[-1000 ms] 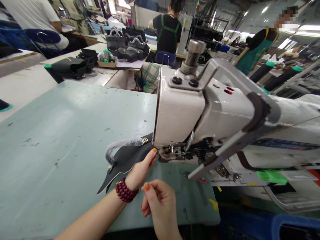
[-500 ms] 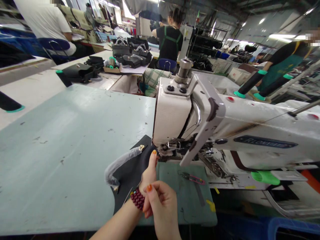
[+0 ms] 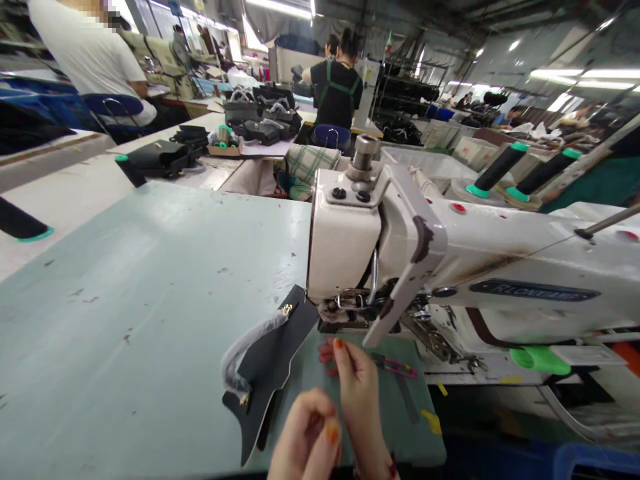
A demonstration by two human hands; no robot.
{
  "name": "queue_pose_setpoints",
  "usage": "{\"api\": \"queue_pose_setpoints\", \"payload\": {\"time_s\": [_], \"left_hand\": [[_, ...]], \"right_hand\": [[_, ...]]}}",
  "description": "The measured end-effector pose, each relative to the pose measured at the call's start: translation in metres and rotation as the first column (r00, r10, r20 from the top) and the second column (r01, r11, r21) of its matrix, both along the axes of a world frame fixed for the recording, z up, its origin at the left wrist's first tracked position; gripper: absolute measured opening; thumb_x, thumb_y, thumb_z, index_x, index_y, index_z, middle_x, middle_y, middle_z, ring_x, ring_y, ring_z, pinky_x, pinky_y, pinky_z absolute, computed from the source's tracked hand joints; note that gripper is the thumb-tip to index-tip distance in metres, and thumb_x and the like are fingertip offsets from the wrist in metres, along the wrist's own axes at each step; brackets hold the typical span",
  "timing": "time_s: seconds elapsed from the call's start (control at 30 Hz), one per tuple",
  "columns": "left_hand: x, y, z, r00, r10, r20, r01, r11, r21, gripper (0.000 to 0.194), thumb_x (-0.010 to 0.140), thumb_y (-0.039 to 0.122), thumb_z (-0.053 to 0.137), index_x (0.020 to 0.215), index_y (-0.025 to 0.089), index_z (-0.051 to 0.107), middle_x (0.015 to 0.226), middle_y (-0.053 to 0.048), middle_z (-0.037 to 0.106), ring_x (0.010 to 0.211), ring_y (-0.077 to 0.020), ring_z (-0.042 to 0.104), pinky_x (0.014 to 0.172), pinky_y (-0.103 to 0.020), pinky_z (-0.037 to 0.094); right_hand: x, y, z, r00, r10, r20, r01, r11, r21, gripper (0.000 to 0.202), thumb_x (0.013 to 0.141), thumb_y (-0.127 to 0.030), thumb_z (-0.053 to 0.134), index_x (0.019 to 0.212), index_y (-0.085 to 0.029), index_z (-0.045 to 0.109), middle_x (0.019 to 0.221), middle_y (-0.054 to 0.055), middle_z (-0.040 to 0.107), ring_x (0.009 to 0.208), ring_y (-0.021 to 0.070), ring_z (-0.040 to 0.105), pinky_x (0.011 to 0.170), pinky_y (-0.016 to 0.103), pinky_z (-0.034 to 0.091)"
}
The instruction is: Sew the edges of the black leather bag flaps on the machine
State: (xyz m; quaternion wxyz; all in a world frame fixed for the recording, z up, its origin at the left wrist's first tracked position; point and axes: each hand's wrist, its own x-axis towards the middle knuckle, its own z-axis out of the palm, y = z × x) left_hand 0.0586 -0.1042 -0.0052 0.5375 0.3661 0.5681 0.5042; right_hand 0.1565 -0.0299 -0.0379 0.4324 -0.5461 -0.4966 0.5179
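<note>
A black leather-like bag panel (image 3: 280, 350) lies on the pale green table just left of the sewing machine (image 3: 345, 247). Its handle (image 3: 233, 357) is wrapped in clear plastic and joined by gold-coloured fittings. In front of the machine's needle area, my right hand (image 3: 359, 383) has thumb and forefinger pinched, the other fingers partly stretched. My left hand (image 3: 305, 433) is nearer to me, fingers curled against the thumb, just right of the panel's lower end. Anything in either pinch is too small to make out. Beside my right hand lie pink-handled thread snips (image 3: 397, 366).
Black thread cones (image 3: 500, 170) stand behind the machine; another cone (image 3: 25, 220) is at the left. Black bags (image 3: 260, 113) fill a table behind. A green plastic piece (image 3: 540, 359) sits right, above a blue bin (image 3: 590, 460). Co-workers (image 3: 336, 93) are farther off.
My left hand has let go of the panel and drawn back toward me. My right hand has moved forward and right, near the needle area. The panel lies slightly lower in view.
</note>
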Motion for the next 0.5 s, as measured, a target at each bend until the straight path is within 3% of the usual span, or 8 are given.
{"api": "queue_pose_setpoints", "payload": {"time_s": [0.03, 0.1, 0.13, 0.2, 0.27, 0.33, 0.43, 0.5], "left_hand": [[-0.018, 0.001, 0.016, 0.994, -0.103, -0.030, 0.105, 0.992, 0.074, 0.040, 0.084, 0.063, 0.054, 0.085, 0.023, 0.062, 0.081, -0.010, 0.065, 0.081, -0.0265, 0.061, 0.069, -0.035, 0.050], [-0.060, 0.026, 0.046, 0.969, -0.123, -0.213, 0.159, 0.974, 0.160, 0.029, 0.088, 0.051, 0.055, 0.085, 0.025, 0.067, 0.082, -0.008, 0.068, 0.083, -0.0254, 0.062, 0.077, -0.034, 0.051], [-0.079, 0.050, 0.057, 0.941, -0.117, -0.319, 0.179, 0.968, 0.173, 0.023, 0.087, 0.045, 0.058, 0.090, 0.025, 0.070, 0.087, -0.007, 0.071, 0.089, -0.0258, 0.063, 0.083, -0.034, 0.050], [-0.107, 0.104, 0.067, 0.851, -0.297, -0.434, 0.391, 0.909, 0.144, 0.018, 0.076, 0.036, 0.070, 0.089, 0.023, 0.073, 0.088, -0.005, 0.074, 0.093, -0.0264, 0.064, 0.086, -0.032, 0.051], [-0.116, 0.151, 0.065, 0.768, -0.436, -0.469, 0.546, 0.828, 0.125, 0.014, 0.067, 0.030, 0.074, 0.079, 0.022, 0.075, 0.088, -0.004, 0.075, 0.090, -0.0251, 0.066, 0.086, -0.030, 0.051], [-0.112, 0.178, 0.058, 0.701, -0.552, -0.452, 0.655, 0.749, 0.102, 0.013, 0.061, 0.026, 0.076, 0.074, 0.022, 0.076, 0.082, -0.002, 0.076, 0.083, -0.0236, 0.068, 0.084, -0.029, 0.052], [-0.100, 0.182, 0.050, 0.678, -0.676, -0.289, 0.719, 0.692, 0.065, 0.020, 0.055, 0.024, 0.079, 0.075, 0.023, 0.077, 0.080, 0.000, 0.077, 0.084, -0.0247, 0.069, 0.086, -0.031, 0.053], [-0.095, 0.173, 0.046, 0.735, -0.651, -0.190, 0.671, 0.739, 0.064, 0.021, 0.054, 0.026, 0.079, 0.075, 0.023, 0.078, 0.082, 0.000, 0.078, 0.088, -0.0264, 0.069, 0.087, -0.034, 0.054]], "right_hand": [[-0.005, 0.001, -0.002, 0.999, 0.032, -0.030, -0.033, 0.999, -0.023, 0.050, 0.092, -0.057, 0.051, 0.093, -0.012, 0.073, 0.081, 0.010, 0.071, 0.071, 0.0195, 0.067, 0.057, 0.023, 0.053], [-0.019, 0.003, -0.003, 0.991, 0.090, -0.101, -0.095, 0.994, -0.048, 0.055, 0.092, -0.061, 0.048, 0.096, -0.012, 0.072, 0.084, 0.011, 0.070, 0.073, 0.0199, 0.067, 0.056, 0.023, 0.053], [-0.027, 0.003, -0.002, 0.985, 0.106, -0.137, -0.115, 0.992, -0.054, 0.056, 0.091, -0.063, 0.047, 0.095, -0.013, 0.072, 0.085, 0.010, 0.070, 0.073, 0.0198, 0.066, 0.054, 0.023, 0.052], [-0.044, 0.005, -0.001, 0.974, 0.092, -0.209, -0.108, 0.992, -0.069, 0.057, 0.089, -0.066, 0.048, 0.090, -0.014, 0.070, 0.081, 0.008, 0.067, 0.070, 0.0186, 0.064, 0.050, 0.021, 0.050], [-0.057, 0.007, -0.002, 0.963, 0.019, -0.269, -0.047, 0.994, -0.099, 0.054, 0.086, -0.066, 0.052, 0.083, -0.014, 0.068, 0.075, 0.005, 0.063, 0.066, 0.0164, 0.059, 0.046, 0.019, 0.046], [-0.066, 0.008, -0.005, 0.952, -0.064, -0.300, 0.026, 0.991, -0.129, 0.052, 0.085, -0.065, 0.056, 0.078, -0.014, 0.065, 0.069, 0.002, 0.057, 0.061, 0.0133, 0.053, 0.045, 0.017, 0.042], [-0.069, 0.007, -0.010, 0.943, -0.120, -0.310, 0.077, 0.986, -0.146, 0.049, 0.083, -0.062, 0.059, 0.074, -0.014, 0.064, 0.064, -0.002, 0.049, 0.055, 0.0099, 0.045, 0.044, 0.016, 0.037], [-0.065, 0.008, -0.010, 0.948, -0.129, -0.290, 0.091, 0.986, -0.143, 0.048, 0.082, -0.061, 0.061, 0.071, -0.014, 0.064, 0.061, -0.003, 0.046, 0.052, 0.0090, 0.042, 0.043, 0.016, 0.035]]}}
